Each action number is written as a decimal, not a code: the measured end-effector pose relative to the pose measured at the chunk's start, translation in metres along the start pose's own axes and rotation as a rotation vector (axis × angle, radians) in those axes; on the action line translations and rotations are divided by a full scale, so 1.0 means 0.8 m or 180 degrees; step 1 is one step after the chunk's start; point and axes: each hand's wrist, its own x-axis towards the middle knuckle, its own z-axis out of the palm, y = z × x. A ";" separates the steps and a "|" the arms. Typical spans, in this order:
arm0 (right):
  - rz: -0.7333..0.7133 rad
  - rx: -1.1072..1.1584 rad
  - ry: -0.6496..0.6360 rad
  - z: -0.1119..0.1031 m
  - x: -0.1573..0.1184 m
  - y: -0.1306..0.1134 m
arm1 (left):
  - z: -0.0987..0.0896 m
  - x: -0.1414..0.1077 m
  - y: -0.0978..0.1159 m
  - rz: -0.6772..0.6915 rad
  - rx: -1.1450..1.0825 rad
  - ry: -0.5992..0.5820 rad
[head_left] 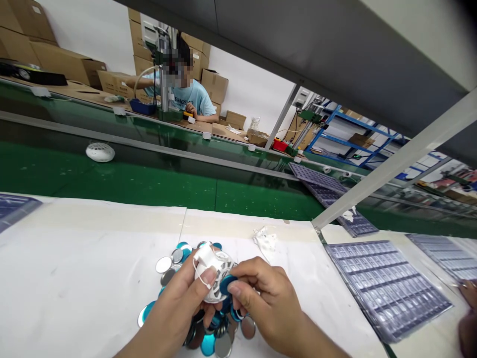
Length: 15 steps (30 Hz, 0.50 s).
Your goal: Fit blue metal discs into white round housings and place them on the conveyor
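Right hand [266, 298] pinching a blue disc [226, 285] between closed thumb and fingers, left hand [186, 293] curled partly open around a white slotted housing [214, 271], both above scattered blue and silver discs [222, 344] on white sheeting [74, 278].

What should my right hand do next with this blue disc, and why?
I'd probably ease the blue disc flat toward the slotted face of the white plastic housing. Your right hand already pinches it right by that face, and your left hand holds the housing. Whether they touch, I can't tell.
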 end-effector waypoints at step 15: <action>0.1267 0.0312 0.0049 0.000 0.003 -0.005 | -0.004 -0.002 -0.007 0.0101 0.0442 -0.0059</action>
